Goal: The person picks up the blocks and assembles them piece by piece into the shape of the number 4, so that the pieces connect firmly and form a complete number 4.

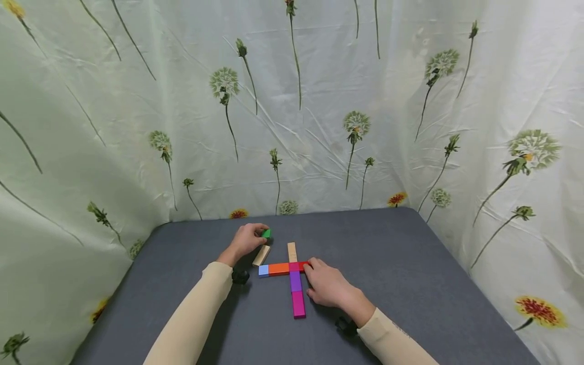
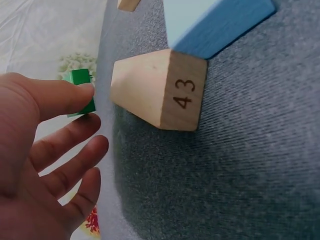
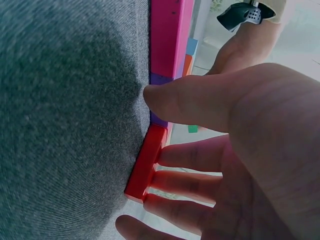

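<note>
My left hand [image 1: 245, 240] pinches a small green block [image 2: 80, 77] between thumb and fingers, past the far end of a loose plain wooden block [image 1: 261, 255] marked 43. My right hand [image 1: 329, 285] lies beside a cross of coloured blocks, its fingertips touching the red block [image 3: 145, 165] on the cross's right arm. Its thumb stretches over the purple block [image 3: 159, 79] in the right wrist view. The cross also has a light blue block [image 1: 263, 271], an orange block [image 1: 279, 269], a pink centre block [image 1: 294, 266], a plain wooden block [image 1: 292, 252] and a magenta block [image 1: 298, 305].
A dark grey cloth-covered table [image 1: 388, 253] carries all the blocks. Behind it and at both sides hangs a pale curtain [image 1: 319, 142] printed with dandelions. Black wrist devices [image 1: 347, 326] sit under both wrists, close over the table.
</note>
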